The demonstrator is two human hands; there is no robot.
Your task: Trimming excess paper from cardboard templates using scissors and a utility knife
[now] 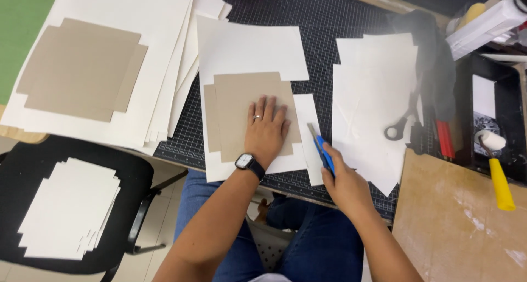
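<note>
Left hand [267, 129] lies flat, fingers spread, on the brown card [250, 114], pinning it to the white sheet [247, 49] so nothing slides. Right hand [343, 180] is closed around a blue-handled cutter [321, 147], blade apparently at the sheet's right edge. All sits on a black gridded cutting mat [318, 13] over the tabletop [455, 216], with scissors [403, 123] and paper stacks [373, 101] nearby.

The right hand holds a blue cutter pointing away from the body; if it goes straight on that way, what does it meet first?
The right hand aims its blue cutter up the narrow white strip. Going straight on, it would probably reach that strip's far end, then bare cutting mat.
</note>
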